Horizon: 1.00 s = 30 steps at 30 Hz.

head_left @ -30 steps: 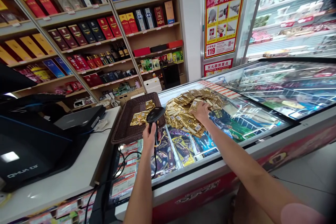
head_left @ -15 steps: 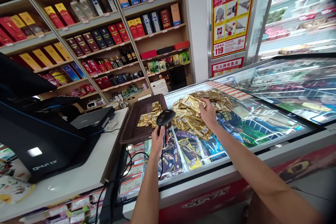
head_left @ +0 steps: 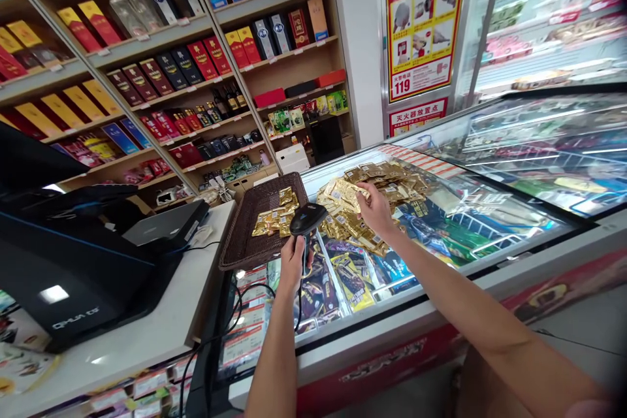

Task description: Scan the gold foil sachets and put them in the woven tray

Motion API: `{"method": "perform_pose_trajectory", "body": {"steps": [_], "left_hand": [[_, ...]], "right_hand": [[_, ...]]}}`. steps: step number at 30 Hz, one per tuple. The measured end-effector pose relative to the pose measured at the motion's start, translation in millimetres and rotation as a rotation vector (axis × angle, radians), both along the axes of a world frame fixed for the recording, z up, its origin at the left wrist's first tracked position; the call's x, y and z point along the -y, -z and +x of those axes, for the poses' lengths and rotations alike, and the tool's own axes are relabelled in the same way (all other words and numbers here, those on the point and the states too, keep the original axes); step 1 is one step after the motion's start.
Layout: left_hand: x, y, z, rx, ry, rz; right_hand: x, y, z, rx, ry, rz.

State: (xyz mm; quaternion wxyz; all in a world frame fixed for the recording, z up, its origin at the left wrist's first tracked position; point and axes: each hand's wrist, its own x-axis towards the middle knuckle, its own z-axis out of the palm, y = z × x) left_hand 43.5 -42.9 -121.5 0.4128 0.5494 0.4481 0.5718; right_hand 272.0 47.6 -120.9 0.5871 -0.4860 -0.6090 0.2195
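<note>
My left hand (head_left: 292,262) is closed round the grip of a black barcode scanner (head_left: 307,217), whose head points toward the gold packets. In my right hand (head_left: 376,210) a shiny gold packet (head_left: 347,193) is pinched between thumb and fingers, just above the heap. Under and behind it, a pile of gold packets (head_left: 392,177) lies on the glass top of a freezer (head_left: 426,282). A brown woven basket (head_left: 245,235), left of the scanner, holds several more gold packets (head_left: 274,219).
A black point-of-sale terminal (head_left: 83,268) stands on the white counter (head_left: 171,313) at left. The scanner's black cable (head_left: 240,307) loops over the freezer's near left corner. Shelves of boxed goods (head_left: 191,72) line the back wall, beside a red fire-hydrant poster (head_left: 424,19).
My right hand has moved slightly left with the gold packet, toward the scanner. The left hand keeps its hold on the scanner. The camera view has shifted a little.
</note>
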Motion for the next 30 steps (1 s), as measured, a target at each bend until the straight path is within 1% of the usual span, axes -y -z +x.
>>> {"method": "perform_pose_trajectory", "body": {"steps": [3,5,8,11,13,15,17,18,20,22,23,25,26,27,29,30], "left_hand": [[0.4,-0.5,0.3,0.009,0.002,-0.003],[1.5,-4.1,-1.1,0.028,-0.008,-0.015],[3.7,-15.1,-8.5,0.117,-0.099,0.02],[6.5,-28.2,-21.9,0.259,-0.218,0.096],[8.5,-34.6,-30.7,0.356,-0.287,0.138],[10.2,-37.6,-36.8,0.431,-0.332,0.162],[11.2,-37.6,-39.3,0.46,-0.332,0.15],[11.4,-36.9,-39.4,0.455,-0.316,0.134],[11.3,-35.2,-37.9,0.43,-0.278,0.109],[11.0,-34.2,-35.3,0.41,-0.251,0.099],[10.7,-34.1,-33.8,0.406,-0.247,0.102],[10.3,-34.4,-30.9,0.416,-0.242,0.113],[10.0,-34.7,-29.5,0.421,-0.236,0.116],[9.7,-35.0,-28.2,0.423,-0.227,0.119],[9.1,-35.4,-26.1,0.422,-0.214,0.12],[8.7,-35.5,-25.2,0.421,-0.21,0.121]], "right_hand": [[0.5,0.9,-1.2,0.01,-0.01,-0.018],[-0.5,3.3,-1.6,-0.011,-0.018,-0.033],[-2.4,5.7,-5.0,-0.085,-0.057,-0.08],[-3.5,0.3,-20.1,-0.138,-0.151,-0.133],[-4.7,-8.6,-41.2,-0.1,-0.262,-0.181],[-7.6,-19.6,-71.4,-0.019,-0.379,-0.266],[-12.5,-30.2,-106.9,0.038,-0.456,-0.374],[-15.6,-34.6,-124.4,0.031,-0.474,-0.401],[-22.8,-40.9,-153.2,0.072,-0.507,-0.383],[-31.3,-42.7,-167.4,0.203,-0.499,-0.264],[-36.0,-41.7,-167.8,0.274,-0.481,-0.188],[-46.4,-35.8,-155.4,0.403,-0.387,-0.08],[-52.1,-31.2,-144.0,0.463,-0.307,-0.072],[-58.0,-25.6,-130.5,0.528,-0.211,-0.095],[-70.3,-12.7,-101.9,0.662,-0.022,-0.188],[-76.5,-5.9,-89.2,0.731,0.043,-0.226]]}}
